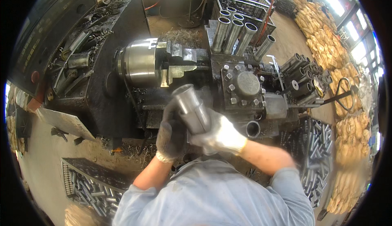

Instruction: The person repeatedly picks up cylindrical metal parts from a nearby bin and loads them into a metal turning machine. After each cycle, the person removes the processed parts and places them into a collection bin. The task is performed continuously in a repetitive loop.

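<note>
In front of my chest, a short, shiny metal tube [188, 103] with a flared upper end is tilted up and to the left. My right hand [223, 135], in a pale work glove, is wrapped around its lower part. On the tube's left side is my left hand [168, 136], its glove dark on the palm, with fingers curling behind the tube. Motion blurs both hands slightly. Just beyond them sits a lathe chuck [141, 62] with stepped jaws [179, 71]; no workpiece shows between the jaws.
A bolted tool post [248, 84] stands right of the chuck. Several upright tubes [234, 34] are behind it, with a caliper [275, 64] nearby. Dark tubes [304, 77] are stacked farther right. Bins of metal parts [90, 191] lie low left and right [317, 156]. Wrapped bundles [322, 34] line the right.
</note>
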The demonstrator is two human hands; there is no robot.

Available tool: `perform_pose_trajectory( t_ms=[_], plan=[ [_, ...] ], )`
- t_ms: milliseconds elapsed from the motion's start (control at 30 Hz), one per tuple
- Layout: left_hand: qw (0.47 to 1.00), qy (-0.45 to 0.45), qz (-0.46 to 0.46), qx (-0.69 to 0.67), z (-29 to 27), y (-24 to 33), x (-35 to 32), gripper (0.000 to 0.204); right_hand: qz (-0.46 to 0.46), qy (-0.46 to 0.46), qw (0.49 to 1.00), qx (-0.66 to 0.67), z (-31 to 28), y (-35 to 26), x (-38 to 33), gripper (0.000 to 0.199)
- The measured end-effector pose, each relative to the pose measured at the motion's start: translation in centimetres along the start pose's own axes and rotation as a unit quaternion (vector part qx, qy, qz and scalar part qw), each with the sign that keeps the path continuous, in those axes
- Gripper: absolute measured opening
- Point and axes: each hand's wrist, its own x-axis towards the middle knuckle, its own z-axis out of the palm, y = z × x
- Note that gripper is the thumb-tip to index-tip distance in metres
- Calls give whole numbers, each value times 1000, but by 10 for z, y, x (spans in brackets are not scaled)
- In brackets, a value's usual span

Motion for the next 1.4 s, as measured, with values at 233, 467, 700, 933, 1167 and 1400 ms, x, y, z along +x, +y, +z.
perform_pose_trajectory(
  t_ms=[233,467,700,933,1167,1400],
  plan=[
    [927,152,-45,340,-104,-2,1,61,-238,116,779,-569,-158,-78,102,73],
    [851,461,-48,245,-176,-13,-136,42,-66,-75,782,-615,-177,-19,240,58],
    [790,578,117,167,-232,66,-188,36,-89,-120,807,-572,-158,-4,263,72],
    [773,627,97,27,-222,118,-177,47,61,-206,774,-595,-176,-18,256,66],
    [784,597,60,158,-260,126,-192,39,-102,-111,880,-451,-161,-20,249,86],
    [325,646,36,690,-179,143,-159,55,-165,295,913,-229,-203,0,43,45]
  ],
)
